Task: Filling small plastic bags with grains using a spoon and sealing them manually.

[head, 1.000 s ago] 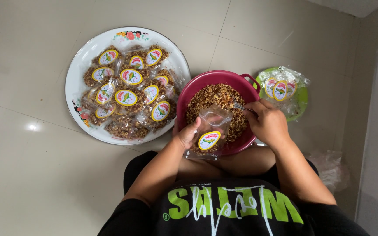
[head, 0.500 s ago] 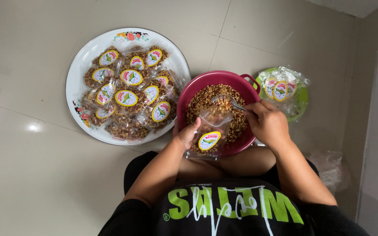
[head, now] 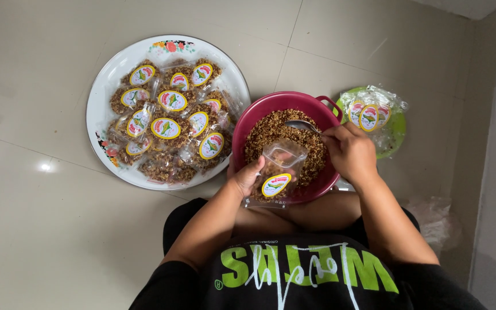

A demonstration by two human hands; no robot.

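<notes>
My left hand (head: 247, 175) holds a small clear plastic bag (head: 276, 170) with a yellow oval label, its mouth open, over the near rim of a dark red bowl (head: 247, 123). The bowl is full of brown crumbly grain mix (head: 271, 131). My right hand (head: 349, 152) grips a metal spoon (head: 301, 125) whose bowl rests in the mix just beyond the bag's mouth. The bag looks mostly empty.
A large white round tray (head: 105, 86) at the left carries several filled, labelled bags (head: 167, 127). A green plate (head: 396, 131) at the right holds a stack of empty labelled bags (head: 369, 112). Crumpled clear plastic (head: 436, 218) lies on the tiled floor near a wall.
The spoon has shifted slightly in the mix near the bag's mouth. Both hands stay in about the same place.
</notes>
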